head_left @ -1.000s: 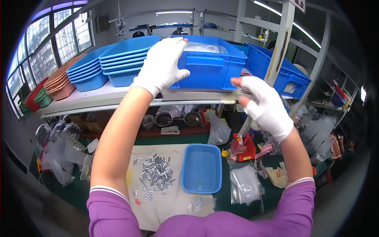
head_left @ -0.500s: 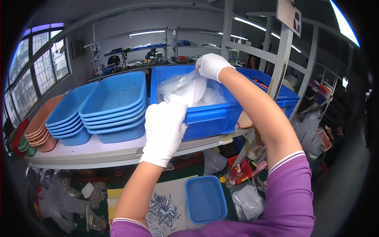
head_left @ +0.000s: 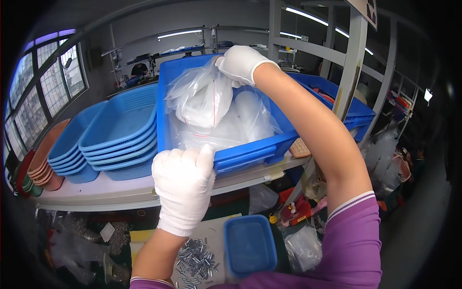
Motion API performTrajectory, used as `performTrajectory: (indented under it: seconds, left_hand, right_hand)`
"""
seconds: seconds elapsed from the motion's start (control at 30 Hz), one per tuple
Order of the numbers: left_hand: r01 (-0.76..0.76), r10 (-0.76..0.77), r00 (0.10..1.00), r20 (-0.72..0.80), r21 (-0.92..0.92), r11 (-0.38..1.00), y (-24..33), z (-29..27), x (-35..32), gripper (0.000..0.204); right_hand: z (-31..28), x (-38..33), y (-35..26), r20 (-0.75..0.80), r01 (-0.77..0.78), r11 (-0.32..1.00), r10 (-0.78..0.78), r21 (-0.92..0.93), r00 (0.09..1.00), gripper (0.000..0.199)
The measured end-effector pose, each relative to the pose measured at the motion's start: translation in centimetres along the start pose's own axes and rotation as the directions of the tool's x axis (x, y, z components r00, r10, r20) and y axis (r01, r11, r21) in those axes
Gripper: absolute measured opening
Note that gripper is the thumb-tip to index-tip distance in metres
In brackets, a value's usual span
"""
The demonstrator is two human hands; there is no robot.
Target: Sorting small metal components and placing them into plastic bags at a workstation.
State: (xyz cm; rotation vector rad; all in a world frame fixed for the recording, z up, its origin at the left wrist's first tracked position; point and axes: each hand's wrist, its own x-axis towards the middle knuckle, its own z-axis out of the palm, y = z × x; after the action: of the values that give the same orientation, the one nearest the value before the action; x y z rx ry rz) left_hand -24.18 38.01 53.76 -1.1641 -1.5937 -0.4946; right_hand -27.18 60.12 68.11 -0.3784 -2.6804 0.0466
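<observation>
White shelf [head_left: 115,190], bearing a blue bin [head_left: 245,161]: stiff, the left hand [head_left: 184,185] curled closed over its near rim. Clear bag [head_left: 204,103], inside the bin: likely light, soft, slippery; best held by its gathered top, pinched in the right hand's [head_left: 242,66] closed fingers. Top points up and away; long axis seemingly slopes down nearward.

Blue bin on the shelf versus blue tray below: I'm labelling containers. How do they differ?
The bin stands on the shelf; the tray sits lower.
The bin is vivid blue with squarish corners; the tray is duller with rounded corners.
The left hand is on the bin's front rim; no hand touches the tray.
Both are blue and open-topped.
</observation>
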Motion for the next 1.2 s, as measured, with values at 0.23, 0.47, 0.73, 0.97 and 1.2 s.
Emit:
performTrajectory:
  seconds: [0.23, 0.47, 0.73, 0.97, 1.2]
  left_hand:
    - [0.024, -0.024, 0.998, 0.054, 0.015, 1.0, 0.1, -0.3, 0.2, 0.037]
    - [0.047, -0.044, 0.994, 0.101, -0.027, 0.999, -0.6, 0.3, 1.4, 0.044]
    - [0.065, -0.053, 0.978, 0.202, -0.058, 0.996, -0.9, -0.3, 2.5, 0.041]
    - [0.396, -0.084, 0.672, 0.735, -0.262, 0.88, -3.1, -0.6, 10.1, 0.041]
    - [0.203, -0.022, 0.486, 0.874, -0.088, 0.975, -3.1, 5.4, 12.2, 0.037]
  right_hand:
    - [0.4, -4.4, 2.6, 0.343, -0.131, 0.628, -0.23, 0.767, 0.911, 0.031]
    - [2.6, -5.1, 5.1, 0.624, 0.378, 0.918, -0.226, -0.12, 0.748, 0.055]
    - [3.0, -5.1, 4.8, 0.493, 0.286, 0.958, -0.233, -0.034, 0.838, 0.021]
    - [3.3, -4.4, 6.7, -0.064, 0.038, 0.882, -0.008, 0.47, 0.998, 0.02]
    - [3.4, -3.8, 7.3, -0.146, 0.009, 0.854, 0.078, 0.52, 0.986, 0.02]
